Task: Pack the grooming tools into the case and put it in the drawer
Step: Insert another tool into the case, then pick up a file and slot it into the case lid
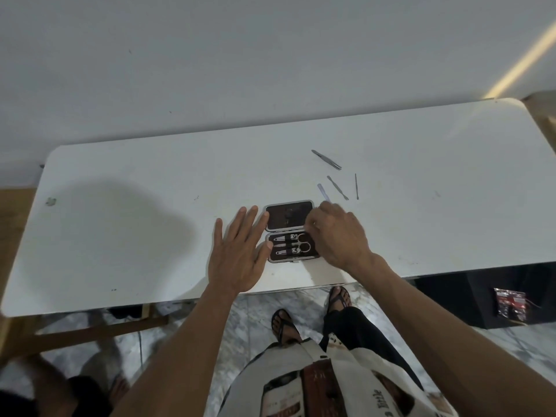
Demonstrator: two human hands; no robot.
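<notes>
A small dark case lies open near the front of the white table. Its lower half holds two nail clippers and a pair of scissors under straps. My left hand rests flat with fingers spread against the case's left side. My right hand hovers over the case's right edge, fingers curled around a thin nail file that sticks out behind it. Loose on the table beyond lie tweezers, a cuticle pusher and a thin pick.
A wall stands right behind the table. A dark cabinet with a small red and black packet sits under the table's right end. My feet in sandals stand on a marble floor. Wooden table legs show at lower left.
</notes>
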